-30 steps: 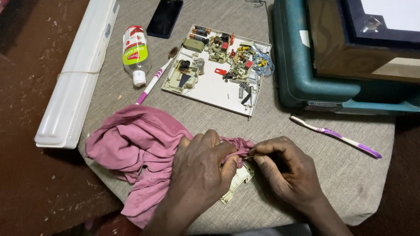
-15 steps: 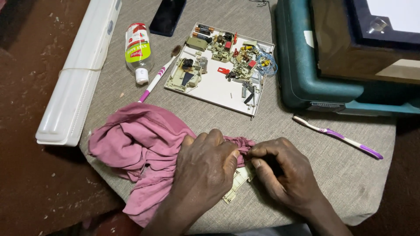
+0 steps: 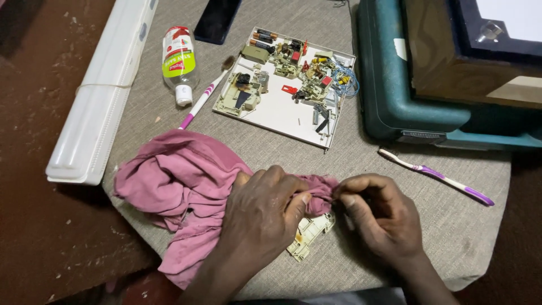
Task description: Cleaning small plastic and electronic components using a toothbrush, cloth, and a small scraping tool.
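While I look down: both of my hands are bunched together at the near edge of the grey cushioned surface (image 3: 350, 152).
Left hand: my left hand (image 3: 262, 212) lies on top of the pink cloth (image 3: 175, 186), fingers curled shut around a fold of it, pressing it down.
Right hand: my right hand (image 3: 378, 217) has its fingertips pinched together on the tip of the same cloth, right against my left-hand fingers.
Pink cloth: crumpled, spreading away to the left from under my left hand, one part hanging over the near edge.
Plastic part: a cream plastic part (image 3: 310, 234) with brown stains peeks out from under the cloth, between my two hands, lying flat on the surface; I cannot tell whether either hand grips it.
Tray: a white tray (image 3: 282, 116) sits farther back, apart from my hands, loaded with small pieces, batteries and coiled blue wire.
Toothbrushes: one purple-and-white toothbrush (image 3: 435, 176) lies to the right of my right hand; another toothbrush (image 3: 204, 96) lies against the tray's left edge.
Bottle: a small bottle (image 3: 179, 63) with a green and red label lies on its side left of that brush.
Back edge: a dark phone (image 3: 217, 20) is at the top.
Right side: a teal case (image 3: 389, 96) carries a wooden box (image 3: 451, 62).
Left side: a long white casing (image 3: 96, 107) runs along the surface's edge.
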